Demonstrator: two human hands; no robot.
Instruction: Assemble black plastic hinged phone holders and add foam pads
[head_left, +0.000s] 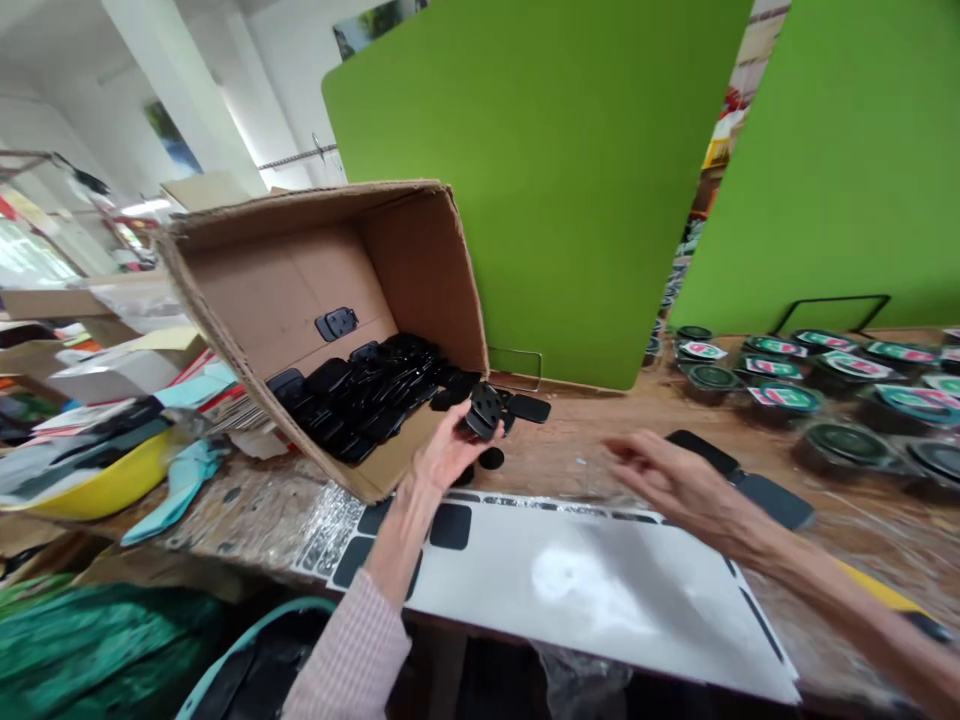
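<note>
My left hand (441, 450) is closed on a small black plastic plate (484, 410) with rounded corners and holes, just in front of the box opening. Whether it holds one plate or several stacked ones, I cannot tell. More black pieces, among them a flat rounded one (529, 407), lie right behind that hand. Somewhat blurred, my right hand (675, 480) hovers over the table with its fingers loosely stretched leftward and nothing visible in them. Beside it lie black rounded pads (772, 498). Below both hands is a white backing sheet (540, 580) with a few black stickers (451, 526) at its left end.
A tilted cardboard box (300, 290) holds a heap of black plates (367, 390). Round lidded containers (847, 450) crowd the right side. Green panels (525, 180) stand behind the wooden table (577, 415). At left are a yellow basin (97, 480) and a blue cloth (176, 490).
</note>
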